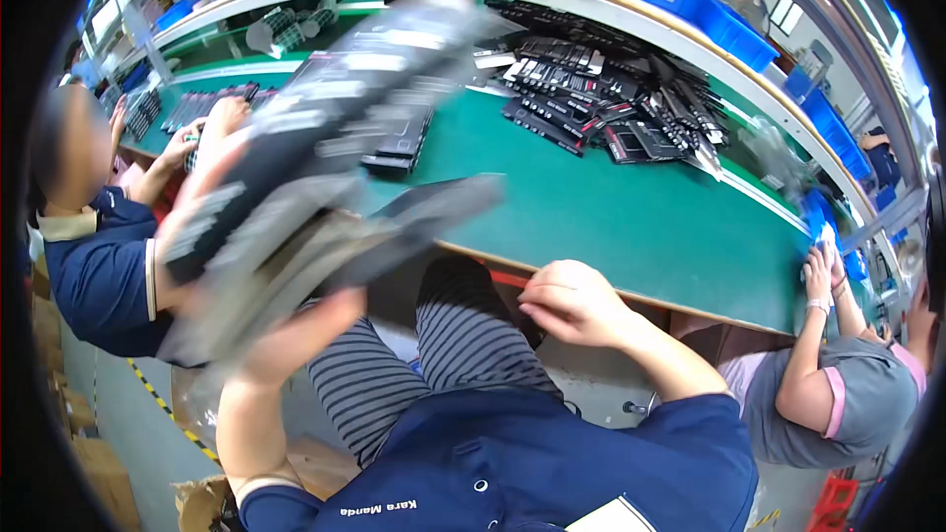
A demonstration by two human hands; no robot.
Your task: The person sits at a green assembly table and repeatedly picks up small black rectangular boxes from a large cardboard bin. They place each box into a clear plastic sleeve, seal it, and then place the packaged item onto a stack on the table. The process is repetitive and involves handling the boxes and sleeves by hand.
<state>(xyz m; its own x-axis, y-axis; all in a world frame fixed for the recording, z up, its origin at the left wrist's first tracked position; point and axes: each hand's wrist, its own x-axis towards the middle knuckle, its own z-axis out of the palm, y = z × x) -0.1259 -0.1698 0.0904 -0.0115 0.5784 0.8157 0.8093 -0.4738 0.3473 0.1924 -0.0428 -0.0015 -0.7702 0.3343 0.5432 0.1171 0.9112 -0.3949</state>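
Motion smears a bundle of flat black cartons (335,128) with white labels and grey-brown undersides, raised in front of me on the left. My left hand (315,330) grips the bundle at its lower edge; the fingers are partly hidden by it. My right hand (574,302) hovers by the table's near edge, above my lap, fingers curled in and nothing visible in them. Beyond it, a loose heap of flat black cartons (611,89) lies on the green table (552,197). Behind the raised bundle, a stack of black cartons (399,138) rests on the table.
A co-worker (99,246) sits close on my left, hands at the table; another (838,384) works at the right. Blue bins (729,30) line the shelf above the table. Clear plastic wrap (774,158) lies by the far right edge. An open cardboard box (202,502) stands low left.
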